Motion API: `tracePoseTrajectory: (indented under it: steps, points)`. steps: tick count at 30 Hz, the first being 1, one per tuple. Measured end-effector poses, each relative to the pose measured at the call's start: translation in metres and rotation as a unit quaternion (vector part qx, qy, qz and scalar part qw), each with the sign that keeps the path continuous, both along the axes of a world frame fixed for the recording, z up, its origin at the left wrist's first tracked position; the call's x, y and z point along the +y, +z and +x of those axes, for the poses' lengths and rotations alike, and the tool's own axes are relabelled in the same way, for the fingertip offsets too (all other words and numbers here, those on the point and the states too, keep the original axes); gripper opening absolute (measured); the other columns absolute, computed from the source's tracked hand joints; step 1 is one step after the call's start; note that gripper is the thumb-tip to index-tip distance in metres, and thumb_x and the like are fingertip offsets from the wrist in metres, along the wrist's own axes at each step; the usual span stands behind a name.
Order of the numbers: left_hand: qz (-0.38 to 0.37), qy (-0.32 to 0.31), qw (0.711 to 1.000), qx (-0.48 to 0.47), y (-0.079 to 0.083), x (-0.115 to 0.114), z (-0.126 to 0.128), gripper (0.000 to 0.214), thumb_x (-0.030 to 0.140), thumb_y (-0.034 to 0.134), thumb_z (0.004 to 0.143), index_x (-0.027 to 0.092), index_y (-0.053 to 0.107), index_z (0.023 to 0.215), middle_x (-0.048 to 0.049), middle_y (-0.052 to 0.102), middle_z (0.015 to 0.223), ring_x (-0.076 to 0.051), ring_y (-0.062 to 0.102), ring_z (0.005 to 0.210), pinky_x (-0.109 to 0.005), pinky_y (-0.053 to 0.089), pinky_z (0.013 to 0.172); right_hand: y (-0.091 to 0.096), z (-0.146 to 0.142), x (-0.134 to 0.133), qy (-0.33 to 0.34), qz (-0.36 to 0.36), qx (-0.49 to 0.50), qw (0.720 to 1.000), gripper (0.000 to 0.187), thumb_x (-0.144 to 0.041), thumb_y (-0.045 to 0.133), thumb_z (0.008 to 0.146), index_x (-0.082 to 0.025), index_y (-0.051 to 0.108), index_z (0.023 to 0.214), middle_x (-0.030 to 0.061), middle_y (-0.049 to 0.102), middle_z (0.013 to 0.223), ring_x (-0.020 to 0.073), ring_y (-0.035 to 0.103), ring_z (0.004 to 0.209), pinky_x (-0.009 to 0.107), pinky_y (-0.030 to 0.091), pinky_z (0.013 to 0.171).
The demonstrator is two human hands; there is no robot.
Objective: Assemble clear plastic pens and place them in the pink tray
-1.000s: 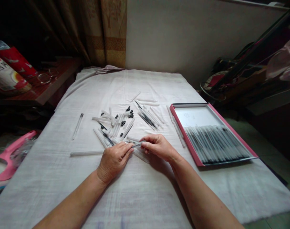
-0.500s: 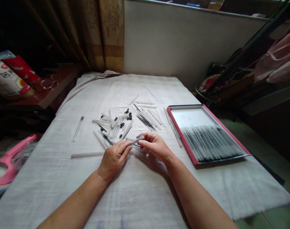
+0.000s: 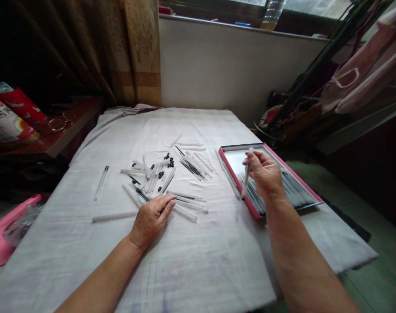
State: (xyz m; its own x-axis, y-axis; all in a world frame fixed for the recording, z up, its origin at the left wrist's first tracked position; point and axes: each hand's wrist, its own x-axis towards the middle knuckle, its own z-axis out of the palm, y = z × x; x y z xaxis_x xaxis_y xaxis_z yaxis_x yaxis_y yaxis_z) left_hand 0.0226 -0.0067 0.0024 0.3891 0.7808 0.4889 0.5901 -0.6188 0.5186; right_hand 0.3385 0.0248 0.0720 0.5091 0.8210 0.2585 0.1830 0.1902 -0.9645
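Note:
My right hand point(image 3: 266, 171) pinches a pen point(image 3: 246, 178), held steeply over the left side of a pink-rimmed box point(image 3: 252, 210). Rows of pens point(image 3: 297, 191) fill the near part of that box. Resting by the near edge of a loose pile, my left hand point(image 3: 151, 218) has thumb and fingers drawn together; whether anything is between them is hidden. Clear pen barrels point(image 3: 185, 213) lie beside its fingertips. Small black caps point(image 3: 171, 162) and dark thin refills point(image 3: 192, 167) lie beyond it.
A pale cloth point(image 3: 198, 269) covers the table. One dark-ended pen point(image 3: 101, 183) lies apart at left, and white sticks point(image 3: 229, 176) line the box's left side. Further left are a pink object point(image 3: 14, 230) and a side table point(image 3: 54, 145) with containers and glasses.
My right hand has gone from beside my left hand to above the box, carrying the pen with it. My left hand stays by the pile, off that pen. The camera view has shifted slightly.

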Motion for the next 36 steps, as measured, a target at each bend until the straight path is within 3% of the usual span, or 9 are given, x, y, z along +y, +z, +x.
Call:
tracePoseTrajectory:
  steps: [3, 7, 11, 21, 31, 36]
  points:
    - [-0.016, -0.003, 1.000, 0.006, 0.002, 0.000, 0.001, 0.031, 0.036, 0.045, 0.097, 0.021, 0.071, 0.105, -0.0052, 0.077, 0.096, -0.017, 0.073, 0.087, -0.026, 0.057, 0.079, 0.001, 0.054, 0.002, -0.030, -0.061, -0.167, 0.984, 0.035, -0.050, 0.068, 0.072, -0.017, 0.065, 0.081, 0.0017, 0.066, 0.066, 0.0135, 0.057, 0.057, 0.025, 0.043, 0.055]
    - [-0.016, -0.005, 1.000, 0.015, 0.005, 0.000, 0.002, 0.032, 0.036, 0.045, 0.097, 0.020, 0.072, 0.103, -0.0052, 0.077, 0.092, -0.017, 0.073, 0.082, -0.025, 0.057, 0.074, -0.009, 0.088, 0.001, -0.055, -0.211, -0.347, 0.912, 0.030, -0.043, 0.063, 0.075, -0.015, 0.070, 0.082, 0.0061, 0.070, 0.070, 0.0185, 0.062, 0.065, 0.030, 0.045, 0.063]
    - [-0.013, -0.006, 1.000, 0.020, 0.004, 0.000, 0.003, 0.031, 0.036, 0.045, 0.097, 0.021, 0.071, 0.102, -0.0050, 0.077, 0.092, -0.017, 0.073, 0.083, -0.025, 0.056, 0.073, -0.018, 0.079, -0.005, -0.051, -0.282, -0.431, 0.856, 0.032, -0.045, 0.061, 0.076, -0.018, 0.074, 0.087, 0.0068, 0.073, 0.074, 0.0210, 0.066, 0.071, 0.029, 0.044, 0.063]
    - [-0.018, -0.007, 1.000, 0.024, 0.002, -0.001, 0.002, 0.029, 0.034, 0.046, 0.097, 0.020, 0.072, 0.102, -0.0049, 0.076, 0.094, -0.017, 0.072, 0.084, -0.025, 0.056, 0.075, -0.014, 0.058, -0.026, -0.036, -0.346, -0.513, 0.785, 0.028, -0.042, 0.058, 0.078, -0.020, 0.074, 0.083, 0.0065, 0.074, 0.077, 0.0215, 0.065, 0.070, 0.029, 0.041, 0.060]
    - [-0.017, -0.009, 1.000, 0.022, 0.005, -0.001, 0.002, 0.029, 0.033, 0.046, 0.096, 0.020, 0.072, 0.100, -0.0054, 0.076, 0.091, -0.017, 0.073, 0.081, -0.025, 0.056, 0.073, -0.016, 0.056, -0.038, -0.009, -0.365, -0.539, 0.759, 0.027, -0.042, 0.056, 0.080, -0.022, 0.073, 0.082, 0.0061, 0.074, 0.078, 0.0217, 0.064, 0.069, 0.030, 0.038, 0.057]
    - [-0.019, -0.008, 1.000, 0.006, 0.005, -0.001, 0.002, 0.029, 0.033, 0.046, 0.096, 0.020, 0.073, 0.099, -0.0063, 0.077, 0.091, -0.018, 0.073, 0.083, -0.026, 0.057, 0.075, -0.003, 0.048, -0.035, -0.033, -0.345, -0.566, 0.748, 0.029, -0.043, 0.054, 0.082, -0.022, 0.074, 0.085, 0.0079, 0.074, 0.078, 0.0219, 0.064, 0.067, 0.030, 0.035, 0.056]
